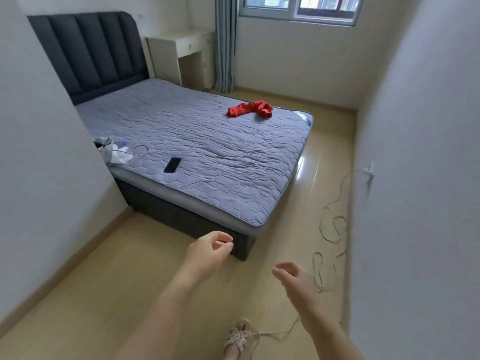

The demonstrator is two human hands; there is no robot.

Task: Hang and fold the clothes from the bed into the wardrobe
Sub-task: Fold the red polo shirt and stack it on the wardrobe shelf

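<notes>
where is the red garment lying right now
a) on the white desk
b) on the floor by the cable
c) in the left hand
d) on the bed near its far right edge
d: the red garment lies crumpled on the grey quilted bed near its far right edge, while the left hand and right hand are both held out over the floor holding nothing.

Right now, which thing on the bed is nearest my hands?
The black phone, flat near the close edge; the red garment and the white clutter lie farther off.
</notes>
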